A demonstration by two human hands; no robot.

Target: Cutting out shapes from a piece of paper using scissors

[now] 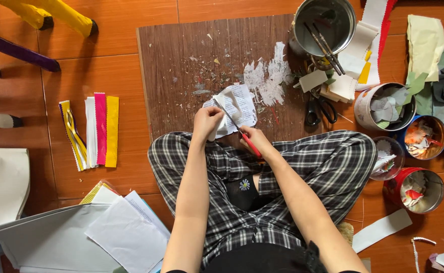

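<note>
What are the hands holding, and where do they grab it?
The left hand pinches the printed paper at its lower left edge. The right hand holds a red-handled brush by its handle.

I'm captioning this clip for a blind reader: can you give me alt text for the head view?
Seen from above, a person sitting cross-legged holds a printed paper sheet in the left hand and works it with a red-handled tool in the right hand, over a brown board. Tins of paper scraps stand to the right.

Red-handled brush; blk/wht plaid trousers; pink/yellow strips
</note>
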